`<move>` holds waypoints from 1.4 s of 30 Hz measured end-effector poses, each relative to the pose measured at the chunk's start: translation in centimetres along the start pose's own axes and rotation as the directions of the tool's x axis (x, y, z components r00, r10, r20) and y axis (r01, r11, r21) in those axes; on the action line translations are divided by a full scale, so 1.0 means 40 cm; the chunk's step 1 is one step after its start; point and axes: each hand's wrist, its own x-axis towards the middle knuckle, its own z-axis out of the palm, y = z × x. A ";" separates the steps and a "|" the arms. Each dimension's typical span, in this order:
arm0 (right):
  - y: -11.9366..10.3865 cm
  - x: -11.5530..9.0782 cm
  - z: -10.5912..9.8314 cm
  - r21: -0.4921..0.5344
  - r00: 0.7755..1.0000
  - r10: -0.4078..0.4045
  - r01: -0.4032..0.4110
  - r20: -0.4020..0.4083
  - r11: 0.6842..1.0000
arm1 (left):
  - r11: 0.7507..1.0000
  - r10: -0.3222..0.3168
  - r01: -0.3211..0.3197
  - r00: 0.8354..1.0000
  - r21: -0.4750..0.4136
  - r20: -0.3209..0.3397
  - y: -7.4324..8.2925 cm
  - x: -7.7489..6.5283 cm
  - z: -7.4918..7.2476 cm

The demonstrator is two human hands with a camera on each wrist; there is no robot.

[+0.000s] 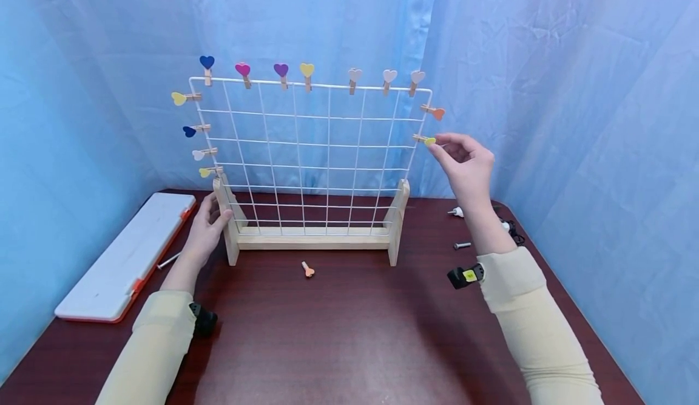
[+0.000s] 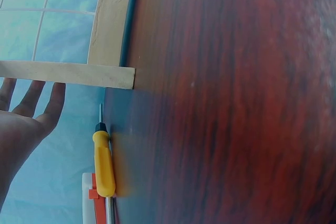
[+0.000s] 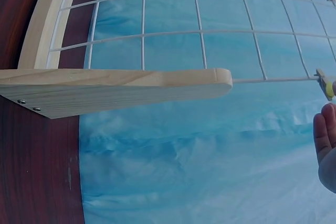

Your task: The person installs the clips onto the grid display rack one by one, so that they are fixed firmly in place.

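A white wire grid (image 1: 328, 144) stands upright in a wooden stand (image 1: 314, 242), with several heart clothespins along its top and sides. On its right side, my right hand (image 1: 471, 165) pinches the yellow heart of a clothespin (image 1: 430, 141), whose wooden end meets the side wire. That clothespin (image 3: 329, 88) also shows at the edge of the right wrist view. An orange-heart clothespin (image 1: 437, 113) sits just above it. My left hand (image 1: 204, 226) rests against the stand's left upright; in the left wrist view its fingertips (image 2: 59, 88) touch the upright's outer side.
One orange-heart clothespin (image 1: 308, 270) lies on the dark table before the stand. At left are a white-and-orange case (image 1: 120, 259) and a yellow-handled screwdriver (image 2: 104, 163). A bolt (image 1: 462, 245) and a small white-tipped item (image 1: 456, 212) lie on the right. Blue curtains surround the table.
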 end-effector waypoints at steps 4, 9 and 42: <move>-0.015 -0.022 -0.008 0.020 1.000 -0.007 0.006 0.016 1.000 | 1.000 -0.013 0.013 1.000 -0.001 0.002 0.001 -0.001 -0.001; -0.038 -0.074 0.018 0.026 0.994 -0.047 0.044 0.101 0.999 | 1.000 -0.020 0.020 1.000 -0.008 0.005 0.003 0.000 -0.002; 0.221 -0.419 0.431 -0.192 0.574 0.051 0.188 0.817 0.963 | 0.999 -0.038 0.038 0.999 -0.021 0.011 -0.004 0.004 -0.005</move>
